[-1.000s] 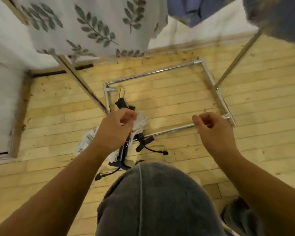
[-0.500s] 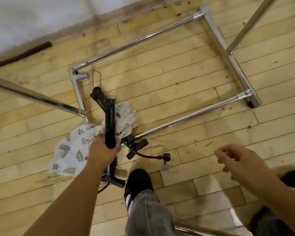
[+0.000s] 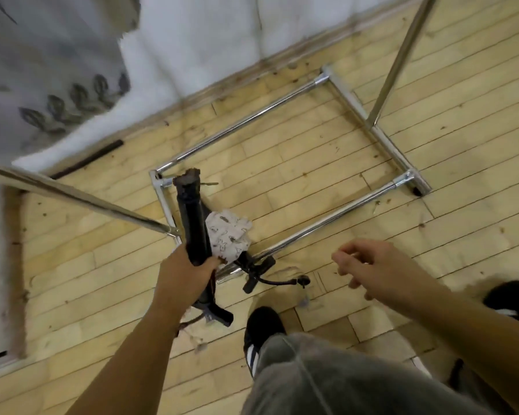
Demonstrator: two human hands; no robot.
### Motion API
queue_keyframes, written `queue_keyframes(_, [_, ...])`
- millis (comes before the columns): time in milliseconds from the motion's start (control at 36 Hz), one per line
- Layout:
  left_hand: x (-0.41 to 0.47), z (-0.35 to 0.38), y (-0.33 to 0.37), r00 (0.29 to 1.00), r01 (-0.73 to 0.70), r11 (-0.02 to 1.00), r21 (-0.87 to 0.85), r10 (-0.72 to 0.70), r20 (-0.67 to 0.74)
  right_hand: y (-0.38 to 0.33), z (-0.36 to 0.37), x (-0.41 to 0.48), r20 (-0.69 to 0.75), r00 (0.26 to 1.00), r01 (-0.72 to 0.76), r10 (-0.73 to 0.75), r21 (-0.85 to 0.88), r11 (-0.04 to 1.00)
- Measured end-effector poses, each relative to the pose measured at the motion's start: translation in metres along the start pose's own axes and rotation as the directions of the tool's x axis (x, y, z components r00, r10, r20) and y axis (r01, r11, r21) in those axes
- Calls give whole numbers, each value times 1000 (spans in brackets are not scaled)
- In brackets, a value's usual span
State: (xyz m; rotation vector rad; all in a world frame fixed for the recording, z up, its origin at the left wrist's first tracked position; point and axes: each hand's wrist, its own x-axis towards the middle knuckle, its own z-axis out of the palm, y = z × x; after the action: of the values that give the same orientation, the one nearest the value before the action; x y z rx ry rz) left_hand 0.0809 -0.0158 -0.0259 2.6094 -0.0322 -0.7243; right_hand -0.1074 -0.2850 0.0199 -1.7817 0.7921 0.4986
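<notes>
My left hand [image 3: 184,272] grips a black tube-shaped stand [image 3: 194,223] around its shaft. The tube points up toward the camera, and its black legs [image 3: 216,314] spread out below my wrist. A white cloth with a leaf print [image 3: 229,236] lies crumpled on the floor just right of the tube. My right hand [image 3: 364,263] hovers in the air at the right, fingers loosely curled, holding nothing. A chrome garment rack base [image 3: 381,137] forms a rectangle on the wooden floor.
Two slanted chrome uprights [image 3: 399,58] rise from the rack base. A leaf-print fabric [image 3: 51,73] hangs blurred at the upper left, in front of a white wall. My black shoe [image 3: 262,327] and grey trouser leg stand at the bottom centre. A black clamp with a cable [image 3: 262,272] lies on the floor.
My left hand has lifted the black stand closer to the camera. The leaf-print cloth now lies bunched smaller beside it. My right hand stays free, and the view has tilted.
</notes>
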Motion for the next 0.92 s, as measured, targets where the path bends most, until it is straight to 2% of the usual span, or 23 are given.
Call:
queue_keyframes(111, [-34,-34,41,994,-107,994,-34,107,-5,-26,-14,-27,12,1000,28,-28,-10,1000])
queue_keyframes(278, [-81,-64,89,958,-257,959,-120,269,101,-51,-44,-76,34,998,54,-54,11,998])
queue_keyframes(417, [-125,-74,135,901,-346,929,-127,367,229,-60,-76,-108,-41,999,26,-20,142,989])
queue_keyframes(556, [-158,-70,170,844,-426,896,-127,444,300,-59,-96,-126,-71,997,9,9,250,968])
queue_keyframes(667, [-178,-75,188,832,-471,871,-143,492,256,-57,-113,-143,-122,992,68,-44,202,977])
queue_keyframes(750, [-185,-82,193,828,-507,855,-113,519,214,-61,-116,-147,-135,991,48,-20,205,978])
queue_keyframes(806, [-190,-89,195,841,-504,858,-99,514,168,-61,-116,-146,-151,988,24,-1,150,988])
queue_keyframes(861, [-194,-97,194,846,-501,858,-108,513,144,-62,-114,-145,-100,995,-17,29,123,992])
queue_keyframes(917, [-196,-106,191,849,-495,860,-125,509,138,-64,-110,-143,-1,1000,-30,31,214,976])
